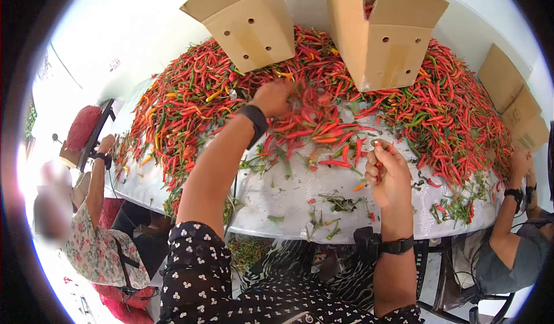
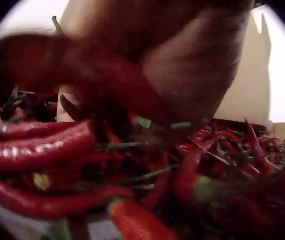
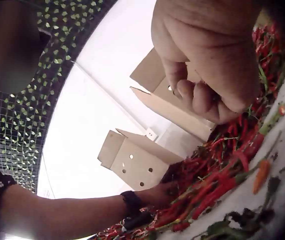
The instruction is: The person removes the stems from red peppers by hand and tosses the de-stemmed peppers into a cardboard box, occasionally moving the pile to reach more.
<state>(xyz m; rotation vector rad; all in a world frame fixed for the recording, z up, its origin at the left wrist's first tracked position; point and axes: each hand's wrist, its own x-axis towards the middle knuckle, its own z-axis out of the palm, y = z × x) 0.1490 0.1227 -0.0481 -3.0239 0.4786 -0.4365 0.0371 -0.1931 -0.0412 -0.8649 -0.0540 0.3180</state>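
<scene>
My left hand (image 1: 272, 97) reaches into a heap of red chili peppers (image 1: 311, 122) on the table, blurred by motion, with blurred chilies around its fingertips. Close up in the left wrist view, glossy chilies (image 2: 37, 145) with green stems lie under the palm, and a blurred one crosses in front of it. I cannot tell whether these fingers hold any. Nearer my body, my right hand (image 1: 388, 174) is raised over the table edge area with curled fingers, pinching a red chili (image 1: 378, 169) that shows between them. From the right wrist view, the curled fingers (image 3: 202, 97) hide it.
Two cardboard boxes with holes, one left (image 1: 248, 29) and one right (image 1: 392, 41), stand among the chilies. Loose stems (image 1: 340, 201) and scraps litter the white tablecloth (image 1: 271, 194). One person sits at the left (image 1: 104, 231), another at the right (image 1: 519, 249), beside a further carton (image 1: 508, 87).
</scene>
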